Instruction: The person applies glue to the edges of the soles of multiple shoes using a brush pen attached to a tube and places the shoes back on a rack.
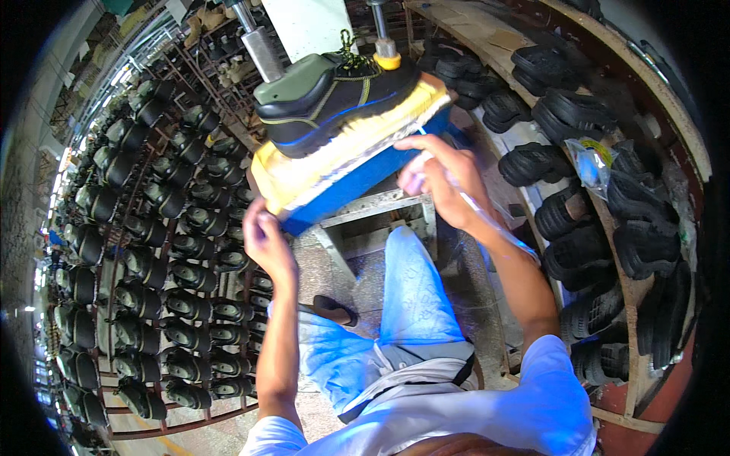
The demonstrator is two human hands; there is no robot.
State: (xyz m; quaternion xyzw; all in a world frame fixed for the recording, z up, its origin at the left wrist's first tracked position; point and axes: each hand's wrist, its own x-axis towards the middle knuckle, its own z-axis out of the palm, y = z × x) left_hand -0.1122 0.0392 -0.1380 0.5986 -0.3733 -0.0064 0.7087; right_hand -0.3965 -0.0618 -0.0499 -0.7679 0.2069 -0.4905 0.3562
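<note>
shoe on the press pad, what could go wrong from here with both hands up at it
Both the left hand and right hand rest at the edge of the blue pad under the shoe; fingers could get pinched if the metal rods press down. The shoe might also shift off-centre.

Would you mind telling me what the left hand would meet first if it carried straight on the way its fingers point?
Most likely the yellow-topped blue press pad under the shoe; the left hand already sits at its near corner, though depth is unclear.
</note>
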